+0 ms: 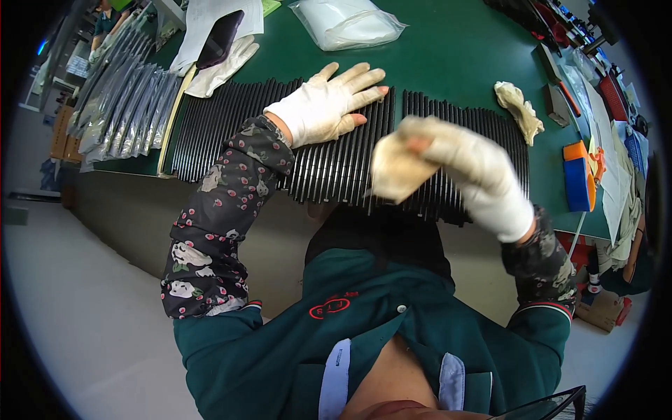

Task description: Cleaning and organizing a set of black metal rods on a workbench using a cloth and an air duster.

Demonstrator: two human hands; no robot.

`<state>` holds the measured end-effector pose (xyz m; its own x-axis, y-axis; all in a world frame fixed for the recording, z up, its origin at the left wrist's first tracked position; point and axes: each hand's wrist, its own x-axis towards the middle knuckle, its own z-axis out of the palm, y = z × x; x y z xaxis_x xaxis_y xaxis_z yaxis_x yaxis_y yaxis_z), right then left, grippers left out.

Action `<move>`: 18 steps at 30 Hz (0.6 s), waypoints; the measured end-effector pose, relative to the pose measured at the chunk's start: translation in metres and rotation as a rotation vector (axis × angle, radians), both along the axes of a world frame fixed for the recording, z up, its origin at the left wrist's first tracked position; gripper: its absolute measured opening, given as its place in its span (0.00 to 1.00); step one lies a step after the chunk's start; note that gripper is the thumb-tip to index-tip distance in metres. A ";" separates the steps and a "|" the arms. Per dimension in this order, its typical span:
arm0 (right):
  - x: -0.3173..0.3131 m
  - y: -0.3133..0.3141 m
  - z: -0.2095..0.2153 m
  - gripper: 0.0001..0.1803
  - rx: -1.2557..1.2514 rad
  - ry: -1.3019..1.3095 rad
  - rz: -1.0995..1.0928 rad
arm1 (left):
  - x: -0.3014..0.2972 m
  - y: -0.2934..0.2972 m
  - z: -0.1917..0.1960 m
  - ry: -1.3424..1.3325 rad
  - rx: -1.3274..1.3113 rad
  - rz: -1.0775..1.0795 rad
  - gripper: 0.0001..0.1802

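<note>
A long row of slim black rods (217,133) lies side by side along the near edge of the green table, with a narrow gap right of the middle. My left hand (323,105), in a white glove with some bare fingertips, rests flat on the rods with its fingers spread. My right hand (476,164), gloved too and slightly blurred, is closed around a stained off-white cloth (397,170). The cloth hangs over the rods' near ends beside the gap; whether it touches them I cannot tell.
Several grey plastic-wrapped packs (133,105) line the left side, near a dark phone (220,38) and a loose white glove (224,66). A white plastic bag (350,24) lies at the back. A crumpled cloth (519,112) and a blue-and-orange tape dispenser (578,178) are on the right.
</note>
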<state>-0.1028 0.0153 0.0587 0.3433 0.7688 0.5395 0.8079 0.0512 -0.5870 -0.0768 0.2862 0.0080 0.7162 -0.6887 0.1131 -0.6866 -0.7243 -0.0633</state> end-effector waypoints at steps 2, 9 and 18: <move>0.019 -0.025 -0.009 0.29 -0.115 0.058 -0.252 | 0.002 -0.007 0.005 -0.083 -0.135 -0.010 0.33; -0.039 -0.018 -0.038 0.26 -0.220 -0.026 0.211 | 0.015 -0.052 -0.009 0.001 -0.057 -0.082 0.32; -0.036 0.037 -0.046 0.19 -0.189 -0.234 0.078 | 0.014 -0.047 -0.006 0.001 -0.053 -0.070 0.30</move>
<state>-0.1393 0.0524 0.0122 0.1622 0.8822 0.4420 0.9202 0.0265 -0.3906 -0.0630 0.2390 0.0020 0.6670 -0.7299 0.1496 -0.7354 -0.6772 -0.0255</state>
